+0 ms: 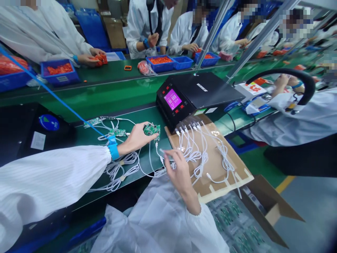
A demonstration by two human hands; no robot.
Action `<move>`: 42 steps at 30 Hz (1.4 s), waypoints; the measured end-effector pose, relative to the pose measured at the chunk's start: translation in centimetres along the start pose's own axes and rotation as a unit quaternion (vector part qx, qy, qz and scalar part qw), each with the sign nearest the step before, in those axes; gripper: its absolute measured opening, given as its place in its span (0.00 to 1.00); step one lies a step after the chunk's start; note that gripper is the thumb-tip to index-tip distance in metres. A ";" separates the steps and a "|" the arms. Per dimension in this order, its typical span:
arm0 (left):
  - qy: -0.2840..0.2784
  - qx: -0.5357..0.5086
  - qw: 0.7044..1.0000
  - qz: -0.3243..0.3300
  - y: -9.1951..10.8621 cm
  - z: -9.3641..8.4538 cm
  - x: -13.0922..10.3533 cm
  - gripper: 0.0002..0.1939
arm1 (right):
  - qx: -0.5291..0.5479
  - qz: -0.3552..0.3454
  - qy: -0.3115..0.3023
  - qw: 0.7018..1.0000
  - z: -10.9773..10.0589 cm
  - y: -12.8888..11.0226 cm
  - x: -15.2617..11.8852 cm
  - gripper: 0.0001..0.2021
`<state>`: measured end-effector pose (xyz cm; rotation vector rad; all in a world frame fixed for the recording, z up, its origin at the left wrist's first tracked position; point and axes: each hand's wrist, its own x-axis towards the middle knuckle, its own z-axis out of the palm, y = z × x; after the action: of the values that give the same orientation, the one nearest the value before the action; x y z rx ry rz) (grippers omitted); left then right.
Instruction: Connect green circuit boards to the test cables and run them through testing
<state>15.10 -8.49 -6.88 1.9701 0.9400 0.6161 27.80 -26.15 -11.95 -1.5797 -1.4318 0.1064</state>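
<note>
While the left hand [137,137] pinches green circuit boards [152,129] above the counter [147,114], white plug [156,144] at their lower edge, the right hand [179,172] pinches a small white cable end [162,151] just beside. Black tester [210,88], magenta screen [172,99] lit, feeds coiled white cables [195,155] across a cardboard sheet [214,165]; more wired boards [118,133] lie near the left wrist.

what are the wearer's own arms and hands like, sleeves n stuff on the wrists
Both hands are bare, without gloves. The left hand comes out of a loose, finely striped white sleeve with a gathered cuff; a blue wristband sits beside it, with a thin blue cord. The right hand has a similar white cuff, and no band shows.
</note>
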 end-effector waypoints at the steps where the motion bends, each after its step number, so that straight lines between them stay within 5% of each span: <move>1: 0.000 0.005 1.000 0.013 0.1 0.1 -0.1 0.13 | 0.027 0.035 0.038 0.998 0.0 0.1 0.5 0.07; 7: 0.016 0.020 0.995 0.095 1.1 1.4 -0.2 0.09 | 0.143 0.194 0.124 0.963 1.0 1.1 3.3 0.12; 13: 0.015 0.019 0.979 0.203 1.5 2.7 0.2 0.06 | 0.123 0.103 0.185 0.970 1.8 1.1 4.3 0.11; 17: 0.019 0.028 0.975 0.218 1.8 3.1 0.2 0.07 | 0.116 0.075 0.224 0.965 1.8 0.9 4.5 0.09; 42: 0.045 0.019 0.969 0.243 1.4 3.2 -0.2 0.11 | 0.212 0.160 0.251 0.931 2.7 0.7 5.4 0.08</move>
<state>17.80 -10.66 -7.36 2.2388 0.5166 0.9724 28.26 -20.18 -11.06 -1.3359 -0.6892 0.1752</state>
